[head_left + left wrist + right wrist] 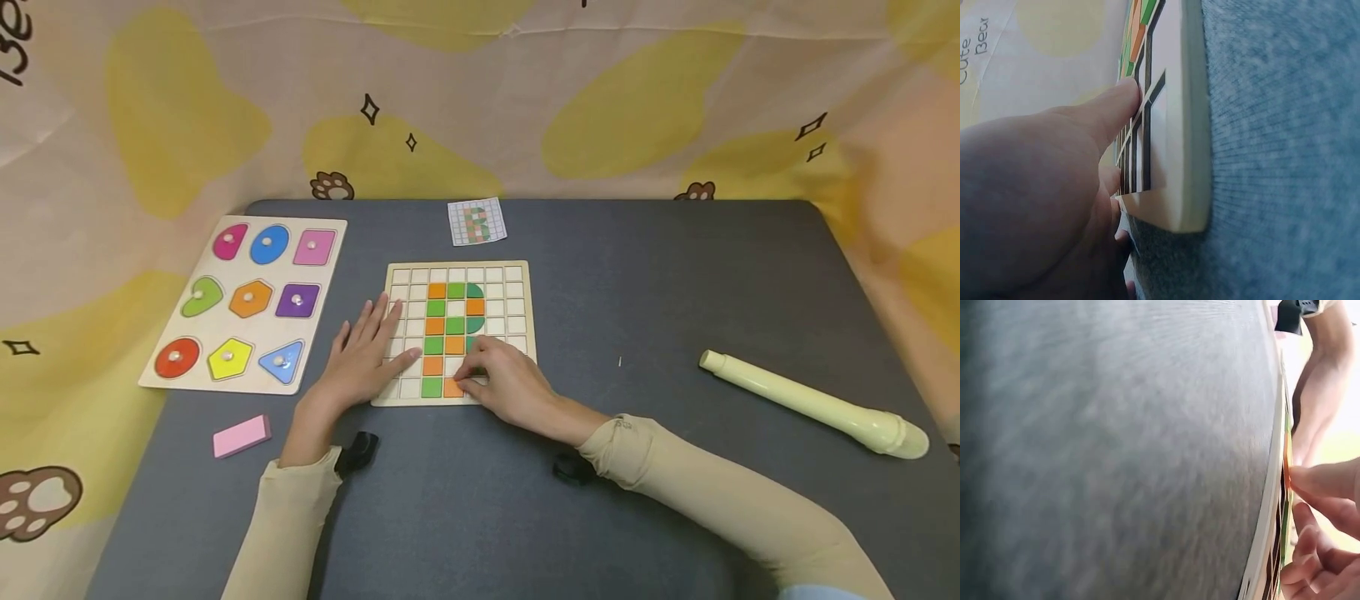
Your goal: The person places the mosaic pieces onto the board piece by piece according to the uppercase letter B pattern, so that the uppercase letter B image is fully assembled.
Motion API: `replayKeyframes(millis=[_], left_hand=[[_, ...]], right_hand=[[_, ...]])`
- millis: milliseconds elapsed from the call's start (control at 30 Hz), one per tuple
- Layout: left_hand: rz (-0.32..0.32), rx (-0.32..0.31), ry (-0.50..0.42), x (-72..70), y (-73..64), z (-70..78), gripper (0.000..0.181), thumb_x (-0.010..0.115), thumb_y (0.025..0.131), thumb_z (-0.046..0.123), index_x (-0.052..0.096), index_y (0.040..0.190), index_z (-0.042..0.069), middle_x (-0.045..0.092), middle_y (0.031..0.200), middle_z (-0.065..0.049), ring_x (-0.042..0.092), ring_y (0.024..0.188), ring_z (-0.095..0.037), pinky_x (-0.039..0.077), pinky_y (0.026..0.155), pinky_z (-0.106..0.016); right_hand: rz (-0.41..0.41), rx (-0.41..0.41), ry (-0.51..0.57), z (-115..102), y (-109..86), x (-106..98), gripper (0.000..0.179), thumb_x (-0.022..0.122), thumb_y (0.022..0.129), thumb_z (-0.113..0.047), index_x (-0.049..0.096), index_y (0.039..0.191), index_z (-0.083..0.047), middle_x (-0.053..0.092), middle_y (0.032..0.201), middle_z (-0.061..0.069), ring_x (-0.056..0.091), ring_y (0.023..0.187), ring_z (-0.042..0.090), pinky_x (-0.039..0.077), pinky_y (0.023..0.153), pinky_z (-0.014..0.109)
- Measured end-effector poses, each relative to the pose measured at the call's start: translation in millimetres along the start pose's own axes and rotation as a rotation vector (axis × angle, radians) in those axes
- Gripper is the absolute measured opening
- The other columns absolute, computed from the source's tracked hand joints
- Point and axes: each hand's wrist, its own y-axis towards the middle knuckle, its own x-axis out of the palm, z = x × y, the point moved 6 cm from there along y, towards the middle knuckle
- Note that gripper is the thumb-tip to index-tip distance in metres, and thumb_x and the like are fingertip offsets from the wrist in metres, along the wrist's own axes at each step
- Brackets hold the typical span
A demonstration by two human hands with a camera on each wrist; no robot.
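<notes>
A square wooden grid board lies on the table, with orange and green tiles filling some of its cells. My left hand rests with spread fingers on the board's left edge, and its thumb reaches over the white cells in the left wrist view. Over the lower right of the board, my right hand has its thumb and index finger brought together on an orange square tile in the bottom row. Behind the right hand, part of the board and a green tile are hidden.
Behind the board lies a small pattern card. A wooden shape puzzle with knobbed pieces is at the left, a pink block in front of it. At the right lies a pale yellow tube. A patterned cloth hangs behind the table.
</notes>
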Motion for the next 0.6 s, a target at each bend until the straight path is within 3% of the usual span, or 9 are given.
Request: replayKeyframes(millis=[200, 300, 433, 600], left_hand=[[-0.005, 0.002, -0.001, 1.3, 0.9, 1.1, 0.089, 0.054, 0.107, 0.05, 0.005, 0.172, 0.014, -0.007, 0.18, -0.011, -0.007, 0.167, -0.04, -0.007, 0.128, -0.07], [-0.007, 0.002, -0.003, 0.9, 0.4, 1.8, 0.089, 0.054, 0.107, 0.05, 0.005, 0.172, 0.014, -0.007, 0.18, -0.012, -0.007, 0.167, -0.04, -0.007, 0.128, -0.07], [-0.01, -0.001, -0.001, 0.0, -0.3, 1.7, 0.089, 0.054, 0.107, 0.05, 0.005, 0.172, 0.014, -0.007, 0.18, -0.012, -0.007, 0.167, -0.04, -0.007, 0.128, -0.07], [-0.018, -0.003, -0.001, -0.6, -0.6, 0.8, 0.089, 0.052, 0.107, 0.052, 0.003, 0.172, 0.015, -0.008, 0.18, -0.011, -0.008, 0.167, -0.04, -0.008, 0.128, -0.07]], right_hand=[[-0.029, -0.026, -0.036, 17, -15.6, -16, 0.009, 0.082, 0.092, -0.011, 0.078, 0.098, -0.016, 0.066, 0.096, -0.003, 0.064, 0.094, 0.013, 0.056, 0.081, 0.029], [-0.029, -0.011, -0.042, 29, -26.4, -28, 0.011, 0.082, 0.092, -0.013, 0.072, 0.095, -0.017, 0.063, 0.093, -0.003, 0.06, 0.088, 0.012, 0.053, 0.076, 0.028], [-0.048, 0.072, -0.017, 49, -40.8, -44, 0.015, 0.08, 0.093, -0.015, 0.066, 0.093, -0.018, 0.06, 0.086, -0.005, 0.056, 0.077, 0.011, 0.047, 0.068, 0.026], [-0.092, 0.115, -0.048, 66, -57.2, -59, 0.015, 0.081, 0.095, -0.019, 0.067, 0.099, -0.018, 0.061, 0.088, -0.006, 0.056, 0.078, 0.01, 0.047, 0.069, 0.026]])
